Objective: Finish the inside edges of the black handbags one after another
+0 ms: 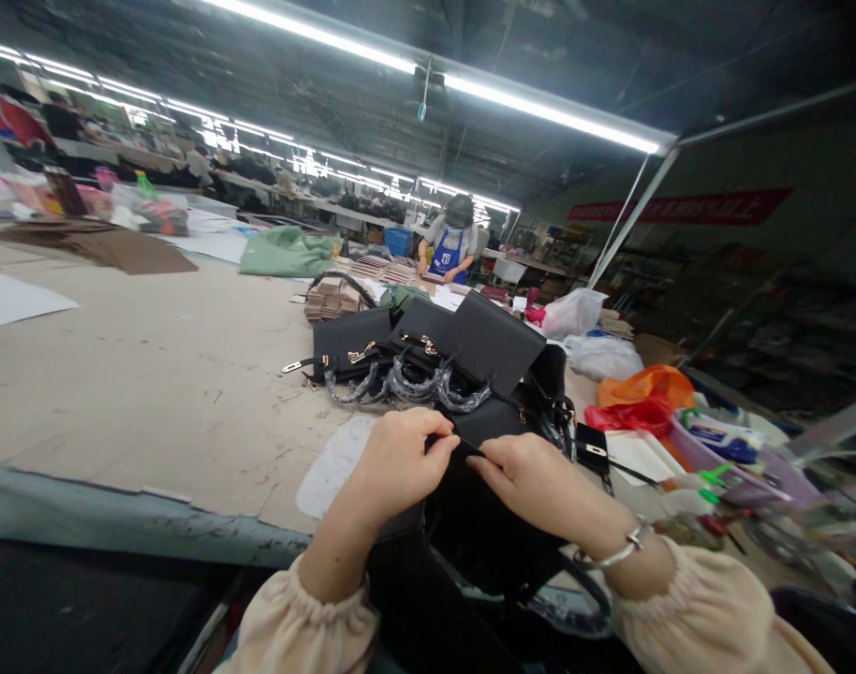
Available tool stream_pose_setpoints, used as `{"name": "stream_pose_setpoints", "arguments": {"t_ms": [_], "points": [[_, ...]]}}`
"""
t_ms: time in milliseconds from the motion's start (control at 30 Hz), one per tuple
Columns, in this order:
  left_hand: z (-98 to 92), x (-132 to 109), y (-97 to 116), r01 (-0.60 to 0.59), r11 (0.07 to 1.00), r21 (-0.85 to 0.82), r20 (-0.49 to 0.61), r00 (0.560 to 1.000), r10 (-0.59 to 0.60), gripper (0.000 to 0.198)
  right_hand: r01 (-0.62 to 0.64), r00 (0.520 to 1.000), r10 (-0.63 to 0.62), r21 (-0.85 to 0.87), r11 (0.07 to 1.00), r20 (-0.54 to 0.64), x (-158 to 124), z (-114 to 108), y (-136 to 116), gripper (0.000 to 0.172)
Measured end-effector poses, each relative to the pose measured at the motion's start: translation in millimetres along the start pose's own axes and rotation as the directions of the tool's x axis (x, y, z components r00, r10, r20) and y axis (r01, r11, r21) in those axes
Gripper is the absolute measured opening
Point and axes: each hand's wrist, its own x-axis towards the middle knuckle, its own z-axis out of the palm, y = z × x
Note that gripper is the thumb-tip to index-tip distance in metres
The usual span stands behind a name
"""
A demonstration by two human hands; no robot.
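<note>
A black handbag (463,562) is in front of me at the table's edge, its lower part dark and hard to make out. My left hand (406,459) pinches the bag's upper edge between thumb and fingers. Close beside it, my right hand (523,477) grips the same edge, thumb pressed against the fingers. Just beyond my hands lies a pile of black handbags (494,342) with gold clasps. Their handles (406,379) are wrapped in clear plastic.
The table (154,393) carries brown sheets (97,245), a green cloth (287,251) and stacked pieces (333,301). At right are plastic bags (600,356) and a purple basket (741,477) with bottles. A person in a blue apron (448,255) works at the far end.
</note>
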Motion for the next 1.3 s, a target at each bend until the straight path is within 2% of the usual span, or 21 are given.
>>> {"name": "stream_pose_setpoints", "arguments": {"t_ms": [100,200,300,433,533,667,867,1067,1300], "points": [[-14.8,-6.6,8.9,-0.034,0.999,-0.036,-0.093,0.995,0.03,0.016,-0.08,0.997,0.08,0.072,0.994,0.014,3.5,3.2,1.4,0.037],[-24.9,-16.4,18.3,-0.05,0.998,0.029,-0.102,0.993,0.053,0.036,-0.177,0.984,0.172,0.194,0.965,0.043,5.2,3.1,1.9,0.04],[-22.9,-24.6,20.7,-0.045,0.992,0.119,-0.041,0.998,0.05,0.055,-0.227,0.973,0.232,0.211,0.951,0.0,5.4,3.3,-4.8,0.04],[-14.9,-25.7,10.4,-0.002,0.976,0.217,-0.024,1.0,0.008,0.069,-0.247,0.963,0.258,0.125,0.961,-0.074,2.6,9.8,-19.8,0.037],[-19.1,-21.9,1.0,0.032,0.966,0.258,-0.023,0.999,-0.028,0.061,-0.234,0.969,0.241,0.12,0.965,-0.053,-0.4,12.9,-28.5,0.037],[-36.4,-17.2,-5.7,-0.035,0.962,0.272,0.052,0.998,0.021,0.041,-0.177,0.982,0.183,0.106,0.979,-0.049,-4.1,10.3,-38.3,0.035],[-56.5,-12.1,-9.7,-0.044,0.958,0.284,0.107,0.994,0.014,0.019,-0.137,0.99,0.14,0.083,0.987,-0.032,-10.5,7.9,-42.0,0.034],[-55.4,-6.3,-5.4,-0.062,0.921,0.384,0.21,0.978,-0.021,0.026,-0.084,0.996,0.084,0.094,0.992,-0.001,-7.6,9.7,-34.6,0.031],[-48.8,3.3,-2.6,-0.064,0.863,0.501,0.182,0.983,-0.032,0.004,-0.053,0.998,0.05,0.11,0.993,0.032,-5.4,10.2,-37.8,0.029]]}}
